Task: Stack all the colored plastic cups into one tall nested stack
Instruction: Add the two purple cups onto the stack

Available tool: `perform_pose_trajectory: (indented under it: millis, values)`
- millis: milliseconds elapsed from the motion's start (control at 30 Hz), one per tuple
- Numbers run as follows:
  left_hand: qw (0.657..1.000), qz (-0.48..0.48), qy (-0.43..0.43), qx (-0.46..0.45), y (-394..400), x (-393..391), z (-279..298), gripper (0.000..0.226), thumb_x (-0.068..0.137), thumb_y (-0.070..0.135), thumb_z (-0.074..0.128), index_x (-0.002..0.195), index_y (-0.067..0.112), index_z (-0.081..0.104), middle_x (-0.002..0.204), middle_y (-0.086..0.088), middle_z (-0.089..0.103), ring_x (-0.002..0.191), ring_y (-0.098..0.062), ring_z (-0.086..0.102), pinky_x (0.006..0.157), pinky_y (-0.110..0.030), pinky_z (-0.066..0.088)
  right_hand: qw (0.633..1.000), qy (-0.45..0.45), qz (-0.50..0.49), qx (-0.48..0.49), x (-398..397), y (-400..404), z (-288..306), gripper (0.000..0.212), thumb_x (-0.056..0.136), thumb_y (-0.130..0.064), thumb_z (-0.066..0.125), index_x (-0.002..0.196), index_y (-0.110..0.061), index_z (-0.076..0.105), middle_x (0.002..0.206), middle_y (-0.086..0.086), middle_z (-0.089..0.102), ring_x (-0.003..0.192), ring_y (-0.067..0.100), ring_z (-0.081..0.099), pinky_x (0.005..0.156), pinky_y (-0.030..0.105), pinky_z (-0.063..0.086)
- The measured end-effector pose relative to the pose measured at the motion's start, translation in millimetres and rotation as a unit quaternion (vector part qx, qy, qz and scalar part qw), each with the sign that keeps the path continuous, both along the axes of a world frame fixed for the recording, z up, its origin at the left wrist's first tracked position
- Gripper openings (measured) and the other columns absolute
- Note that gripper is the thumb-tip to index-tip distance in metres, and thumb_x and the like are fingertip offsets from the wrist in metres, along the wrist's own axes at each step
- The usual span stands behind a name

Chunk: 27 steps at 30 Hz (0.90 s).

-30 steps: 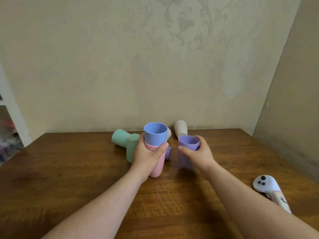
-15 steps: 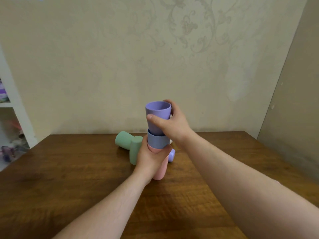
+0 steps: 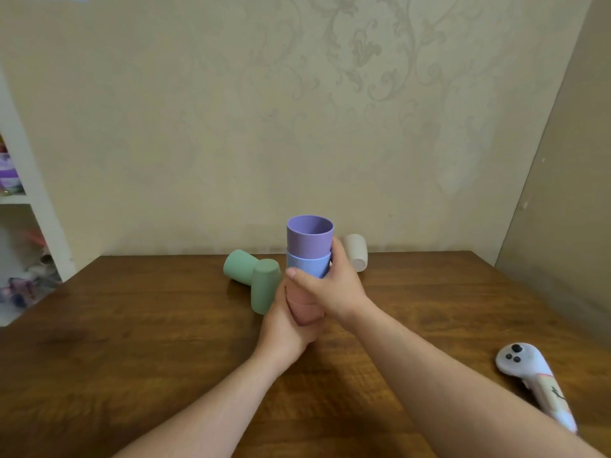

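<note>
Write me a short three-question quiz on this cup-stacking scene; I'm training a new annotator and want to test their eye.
1. True or false: the purple plastic cup sits on top of the nested stack.
2. Which cup lies directly under it? A) green B) light blue plastic cup C) beige
3. Fill in: the two green plastic cups lie on their ____ on the brown wooden table.

Key: 1 true; 2 B; 3 sides. Both the left hand and right hand grip the stack; the beige plastic cup lies behind it.
</note>
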<state>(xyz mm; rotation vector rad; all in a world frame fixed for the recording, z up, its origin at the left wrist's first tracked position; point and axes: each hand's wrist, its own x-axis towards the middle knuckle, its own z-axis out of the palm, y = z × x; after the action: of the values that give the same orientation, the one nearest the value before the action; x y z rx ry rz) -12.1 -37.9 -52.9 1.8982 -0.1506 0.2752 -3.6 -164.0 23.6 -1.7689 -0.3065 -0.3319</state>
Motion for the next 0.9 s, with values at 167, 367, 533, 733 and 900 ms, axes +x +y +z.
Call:
perform_pose_trajectory:
  millis: [167,367,533,733,900]
  values:
    - [0.990,-0.061,-0.015,0.123,10.2,-6.7,-15.3,0.091,0.080,0.031,0.094,0.158,0.035,0.046,0.144,0.016,0.068,0.128,-0.007,0.066,0.107,-0.032,0.055,0.998,0.005,-0.060,-0.036,-22.1,-9.2,-45.4,0.074,0.065,-0.044,0.091,0.120,-0.069,0.049,0.116,-0.029,0.073,0.106,-0.005,0.071,0.085,0.026,0.059]
    - [0.934,-0.109,-0.026,0.340,35.9,3.5,-3.2,0.047,0.091,0.021,0.078,0.137,0.031,0.073,0.124,0.009,0.065,0.111,-0.011,0.067,0.099,-0.032,0.058,0.987,0.004,-0.161,-0.029,-18.0,-29.7,-57.7,0.054,0.063,-0.040,0.084,0.102,-0.061,0.053,0.100,-0.025,0.073,0.088,-0.004,0.071,0.071,0.028,0.059]
    - [0.966,0.054,-0.018,0.252,43.7,21.7,8.3,0.033,0.096,0.019,0.074,0.118,0.038,0.059,0.093,0.013,0.061,0.083,-0.010,0.064,0.065,-0.018,0.042,0.981,0.010,-0.195,0.007,-16.3,-63.0,-60.7,0.058,0.063,-0.045,0.087,0.108,-0.055,0.053,0.102,-0.018,0.074,0.092,-0.003,0.072,0.075,0.024,0.055]
    - [0.986,0.081,0.127,0.074,24.1,24.9,-6.8,0.048,0.104,0.039,0.072,0.147,0.021,0.062,0.101,0.002,0.072,0.092,-0.016,0.071,0.071,-0.028,0.053,0.980,0.007,-0.197,0.020,-12.6,-71.3,-62.9,0.056,0.067,-0.040,0.087,0.108,-0.057,0.053,0.105,-0.015,0.075,0.093,0.002,0.072,0.080,0.030,0.058]
    - [0.992,0.066,0.109,0.017,24.8,23.2,0.3,0.032,0.111,0.038,0.062,0.140,0.026,0.067,0.119,-0.003,0.068,0.096,-0.020,0.075,0.096,-0.046,0.066,0.982,0.008,-0.183,0.041,-5.0,-67.4,-67.5,0.060,0.069,-0.041,0.088,0.116,-0.053,0.052,0.109,-0.012,0.074,0.099,0.012,0.074,0.085,0.038,0.061]
